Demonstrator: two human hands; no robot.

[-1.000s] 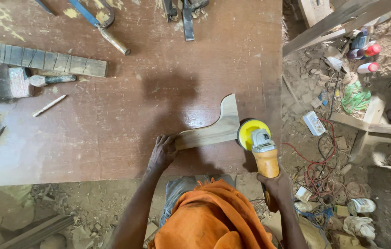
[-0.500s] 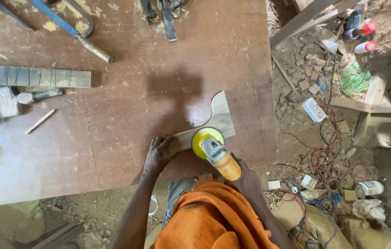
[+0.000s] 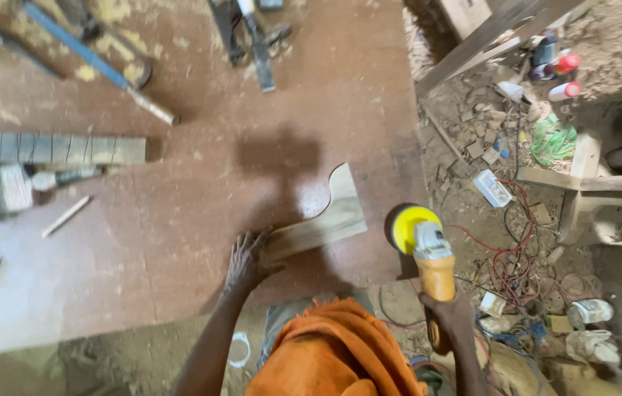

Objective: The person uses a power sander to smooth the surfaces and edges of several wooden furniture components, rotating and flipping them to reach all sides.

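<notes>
Head view: curved wooden piece (image 3: 323, 217) flat on the brown tabletop (image 3: 179, 205), just right of frame centre, broad scalloped end toward the upper right, narrow end toward the lower left. Left hand (image 3: 246, 260) spread open, fingers pressed on that narrow end. Right hand (image 3: 452, 317) low and right of centre, closed around the orange handle of a sander (image 3: 422, 246). Yellow disc of the sander past the table's right edge, near the wooden piece but apart from it. Orange cloth (image 3: 333, 352) at bottom centre. Further out, at left: a notched wooden strip (image 3: 50, 149), a brush (image 3: 10, 187) below it, a pencil (image 3: 66, 215). Blue-framed saw (image 3: 91, 55) at upper left, dark tools (image 3: 252, 40) at top centre. Right of the table, dirt floor with wood scraps, red cable (image 3: 509, 257), spray cans (image 3: 557, 73) at upper right.
</notes>
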